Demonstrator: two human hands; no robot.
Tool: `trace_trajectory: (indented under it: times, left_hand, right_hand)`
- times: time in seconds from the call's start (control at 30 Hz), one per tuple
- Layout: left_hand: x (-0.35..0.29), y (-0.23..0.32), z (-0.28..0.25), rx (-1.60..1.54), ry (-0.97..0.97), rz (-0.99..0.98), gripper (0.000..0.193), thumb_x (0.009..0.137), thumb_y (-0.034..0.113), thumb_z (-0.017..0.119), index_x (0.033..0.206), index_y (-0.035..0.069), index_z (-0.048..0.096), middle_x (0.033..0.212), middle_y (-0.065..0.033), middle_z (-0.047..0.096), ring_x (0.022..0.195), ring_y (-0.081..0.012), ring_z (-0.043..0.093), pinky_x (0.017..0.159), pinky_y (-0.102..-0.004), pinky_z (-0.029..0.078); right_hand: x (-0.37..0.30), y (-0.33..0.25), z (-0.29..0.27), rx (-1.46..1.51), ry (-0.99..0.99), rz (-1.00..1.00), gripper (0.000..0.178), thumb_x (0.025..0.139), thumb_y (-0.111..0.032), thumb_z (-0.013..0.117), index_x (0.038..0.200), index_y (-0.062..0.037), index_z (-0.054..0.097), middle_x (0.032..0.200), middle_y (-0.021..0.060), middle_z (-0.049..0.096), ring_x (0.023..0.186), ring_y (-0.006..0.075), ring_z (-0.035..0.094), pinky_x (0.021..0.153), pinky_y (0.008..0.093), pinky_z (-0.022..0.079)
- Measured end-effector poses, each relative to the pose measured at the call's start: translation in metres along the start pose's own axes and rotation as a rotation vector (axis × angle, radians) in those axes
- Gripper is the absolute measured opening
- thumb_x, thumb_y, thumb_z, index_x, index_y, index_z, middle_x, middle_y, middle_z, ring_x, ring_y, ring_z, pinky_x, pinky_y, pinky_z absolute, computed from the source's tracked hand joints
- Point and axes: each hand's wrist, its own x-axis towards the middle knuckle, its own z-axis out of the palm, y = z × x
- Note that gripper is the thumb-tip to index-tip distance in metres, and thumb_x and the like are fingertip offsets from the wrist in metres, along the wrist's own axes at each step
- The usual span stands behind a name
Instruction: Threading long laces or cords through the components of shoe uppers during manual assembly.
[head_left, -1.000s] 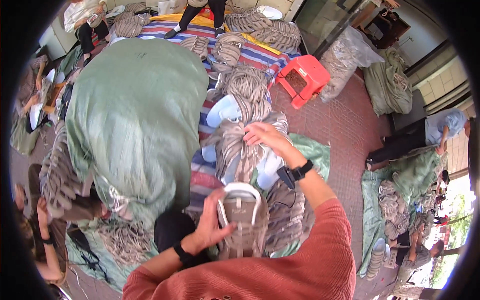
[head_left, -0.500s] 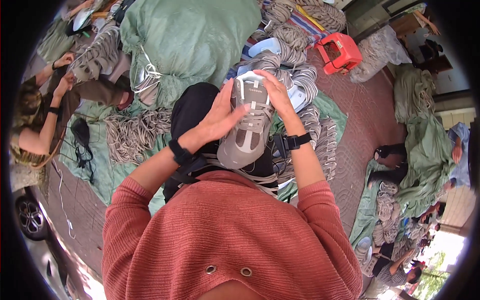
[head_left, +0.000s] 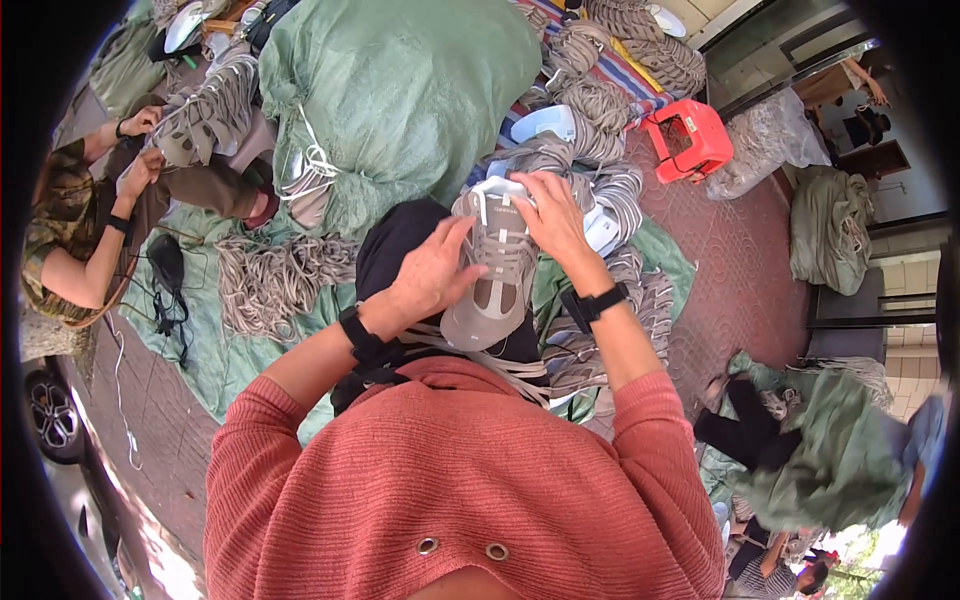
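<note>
A grey-brown laced sneaker rests over my lap, its toe toward me and its white-lined opening facing away. My left hand lies along the shoe's left side with fingers spread, the thumb reaching toward the laces. At the far end, my right hand has its fingers bent over the right edge of the collar, with the thumb by the tongue. The sole is hidden underneath.
A big green sack stands ahead, beside bundles of grey-brown straps on a green sheet. Past my right hand lie more bundles and a red plastic stool. A co-worker sits at left, both hands on similar pieces.
My left hand has drawn back from the shoe's upper part, its fingers now more spread. My right hand has bent its fingers at the collar. The shoe has shifted slightly nearer me.
</note>
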Motion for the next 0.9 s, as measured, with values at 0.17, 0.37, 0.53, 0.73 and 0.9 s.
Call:
trace_trajectory:
  times: [0.17, 0.37, 0.53, 0.73, 0.9]
  left_hand:
    - [0.052, -0.013, -0.014, 0.128, -0.013, 0.264, 0.023, 0.079, 0.004, 0.056, 0.101, 0.008, 0.052, 0.109, -0.0076, 0.054, 0.079, -0.0322, 0.06, 0.06, -0.0408, 0.05]
    - [0.064, -0.032, 0.0, 0.248, -0.177, 0.337, 0.008, 0.077, 0.006, 0.055, 0.084, 0.007, 0.052, 0.086, -0.0093, 0.055, 0.07, -0.0331, 0.059, 0.056, -0.0432, 0.047]
    - [0.056, -0.029, 0.005, 0.186, -0.182, 0.14, 0.01, 0.075, 0.014, 0.059, 0.079, 0.007, 0.052, 0.082, -0.0104, 0.058, 0.069, -0.0344, 0.061, 0.058, -0.0451, 0.048]
    - [0.06, -0.026, 0.013, 0.283, -0.05, 0.017, 0.008, 0.073, 0.009, 0.06, 0.078, 0.008, 0.054, 0.078, -0.0084, 0.058, 0.07, -0.0305, 0.06, 0.057, -0.0385, 0.048]
    - [0.036, -0.029, 0.015, 0.356, -0.013, 0.296, 0.022, 0.071, 0.004, 0.06, 0.093, 0.006, 0.056, 0.092, -0.0083, 0.058, 0.072, -0.0256, 0.061, 0.059, -0.0326, 0.051]
  right_hand:
    - [0.008, 0.009, -0.029, 0.054, -0.332, -0.14, 0.02, 0.077, -0.027, 0.066, 0.081, -0.0084, 0.061, 0.09, 0.0057, 0.052, 0.09, 0.0261, 0.051, 0.077, 0.0388, 0.039]
    - [0.008, 0.007, -0.019, -0.049, -0.491, -0.212, 0.023, 0.073, -0.032, 0.07, 0.075, -0.0104, 0.062, 0.086, 0.003, 0.052, 0.086, 0.0247, 0.048, 0.077, 0.038, 0.036]
    - [0.008, 0.013, 0.0, 0.089, -0.572, -0.05, 0.019, 0.067, -0.03, 0.073, 0.07, -0.0124, 0.067, 0.082, 0.002, 0.057, 0.087, 0.0254, 0.048, 0.078, 0.0381, 0.037]
    - [0.008, 0.005, -0.002, 0.149, -0.162, -0.328, 0.008, 0.069, -0.012, 0.066, 0.07, -0.0076, 0.06, 0.072, 0.001, 0.05, 0.074, 0.0204, 0.047, 0.077, 0.0353, 0.04]
    - [-0.005, 0.016, -0.016, -0.162, -0.121, -0.75, 0.007, 0.067, -0.011, 0.056, 0.068, -0.0087, 0.05, 0.069, 0.0017, 0.042, 0.074, 0.0177, 0.049, 0.083, 0.0362, 0.04]
